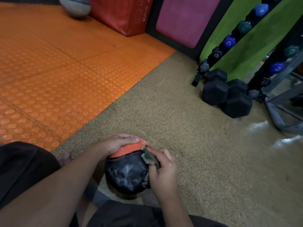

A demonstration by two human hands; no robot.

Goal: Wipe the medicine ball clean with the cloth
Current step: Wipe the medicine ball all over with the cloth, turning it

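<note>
On the speckled tan floor (188,112), just in front of the person's knees, sits the medicine ball (126,172) — black w/ an orange band across its far side, whitish scuffs on the black part. Left hand (114,145) lies over the top-left of the ball, fingers fairly straight and pressed flat along the orange band. Right hand (164,169) is at the ball's right side, fingers curled round a crumpled greenish cloth (150,157), holding it against the ball near where orange meets black. Orange studded mat (57,71) to the left; black hex dumbbells (227,94) near a rack of small coloured dumbbells (229,41) — well apart from the ball, upper right.
</note>
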